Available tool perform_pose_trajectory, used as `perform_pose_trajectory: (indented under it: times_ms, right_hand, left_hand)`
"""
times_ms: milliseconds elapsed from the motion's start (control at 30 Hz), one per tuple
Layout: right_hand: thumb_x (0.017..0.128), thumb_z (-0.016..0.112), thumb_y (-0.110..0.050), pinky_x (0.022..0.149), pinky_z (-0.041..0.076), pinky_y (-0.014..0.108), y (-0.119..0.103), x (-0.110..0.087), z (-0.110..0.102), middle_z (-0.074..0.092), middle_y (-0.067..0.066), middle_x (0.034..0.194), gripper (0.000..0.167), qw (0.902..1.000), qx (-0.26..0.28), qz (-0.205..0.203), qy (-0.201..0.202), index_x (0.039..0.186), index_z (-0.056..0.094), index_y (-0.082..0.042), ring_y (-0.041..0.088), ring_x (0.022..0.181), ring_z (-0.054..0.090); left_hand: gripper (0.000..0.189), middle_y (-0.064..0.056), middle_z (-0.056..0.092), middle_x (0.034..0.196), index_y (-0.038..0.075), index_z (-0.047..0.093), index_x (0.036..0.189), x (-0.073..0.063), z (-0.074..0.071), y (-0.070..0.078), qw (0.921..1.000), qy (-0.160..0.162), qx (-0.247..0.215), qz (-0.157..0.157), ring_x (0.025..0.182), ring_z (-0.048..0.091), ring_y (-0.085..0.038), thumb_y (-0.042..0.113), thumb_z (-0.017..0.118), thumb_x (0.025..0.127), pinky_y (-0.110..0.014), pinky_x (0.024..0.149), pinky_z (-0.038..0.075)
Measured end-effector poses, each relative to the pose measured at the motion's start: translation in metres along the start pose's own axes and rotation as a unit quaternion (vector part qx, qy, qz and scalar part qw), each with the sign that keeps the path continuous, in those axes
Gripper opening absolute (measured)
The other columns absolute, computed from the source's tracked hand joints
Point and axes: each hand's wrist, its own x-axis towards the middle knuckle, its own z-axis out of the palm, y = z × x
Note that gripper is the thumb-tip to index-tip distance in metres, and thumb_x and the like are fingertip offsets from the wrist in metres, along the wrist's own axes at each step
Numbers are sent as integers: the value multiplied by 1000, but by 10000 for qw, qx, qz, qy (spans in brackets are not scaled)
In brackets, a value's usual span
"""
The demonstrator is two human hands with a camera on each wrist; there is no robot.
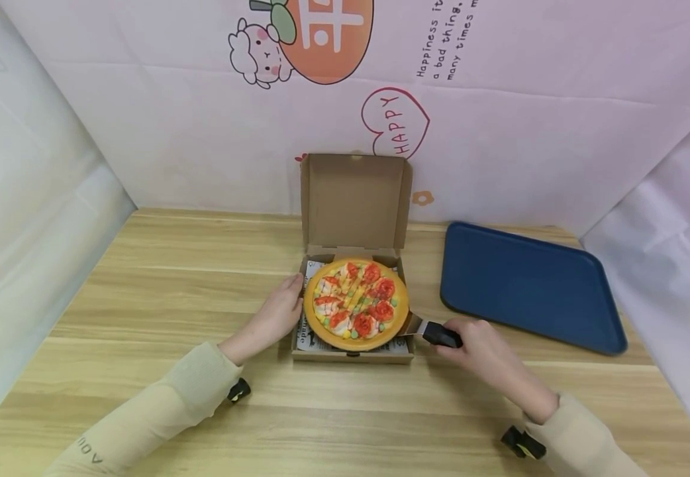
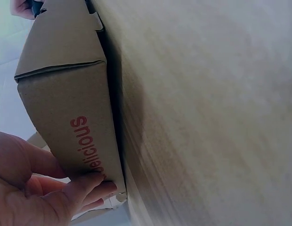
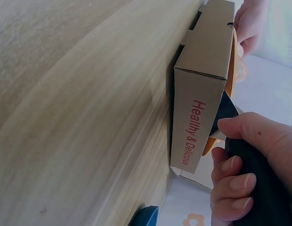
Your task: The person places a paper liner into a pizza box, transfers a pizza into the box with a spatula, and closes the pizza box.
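A toy pizza [image 1: 357, 303] with red and white toppings lies over the open cardboard pizza box [image 1: 353, 358], on its printed paper liner. Its rim overlaps the front and left walls in the head view. My right hand [image 1: 477, 344] grips the black handle [image 1: 442, 335] of a pizza server, whose metal blade [image 1: 414, 324] goes in under the pizza's right edge. At the box's left side, my left hand [image 1: 282, 305] holds the wall. In the left wrist view, the fingertips [image 2: 89, 183] press on the printed outer side, thumb up at the rim.
The box's raised lid [image 1: 357, 202] stands upright at the back, near the printed cloth [image 1: 202, 132]. On the right of the wooden table [image 1: 160, 291] lies a dark blue tray [image 1: 530, 288].
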Motion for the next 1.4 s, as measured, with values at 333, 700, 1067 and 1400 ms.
perform_pose_trajectory:
  times_ms: [333, 700, 1067, 1400]
  right_hand:
    - [76, 71, -19, 39, 28, 18, -3, 2, -1, 52, -5, 59, 18, 9993, -80, 177, -332, 85, 65, -3, 5, 47, 37]
    - [77, 69, -19, 38, 25, 18, -5, 4, 3, 45, -7, 55, 15, 9986, -245, 241, -408, 83, 64, -6, 5, 44, 33]
    - [77, 66, -18, 39, 20, 17, -11, 10, -3, 34, -7, 50, 24, 9974, -368, 222, -571, 62, 48, -15, 5, 43, 27]
    - [79, 69, -26, 41, 24, 22, -24, 11, -31, 43, -3, 55, 20, 9886, -819, 553, -1140, 70, 55, -14, 11, 47, 35]
  left_hand:
    - [50, -29, 27, 141, -14, 27, 135, 0, 0, 0, 10000, -12, 7, -17, 131, 26, -38, 2, 46, 91, -46, 108, 25]
    - [49, -30, 29, 140, -14, 28, 134, 0, 0, 3, 9999, 40, -131, 3, 130, 29, -39, 2, 46, 91, -47, 106, 28]
    - [49, -30, 27, 141, -14, 27, 135, -1, 0, 2, 9999, 4, -161, -54, 130, 27, -39, 2, 44, 92, -47, 107, 27]
    - [48, -30, 29, 140, -14, 28, 134, -1, 0, 2, 9998, 77, -168, -12, 130, 29, -39, 2, 44, 92, -47, 106, 28]
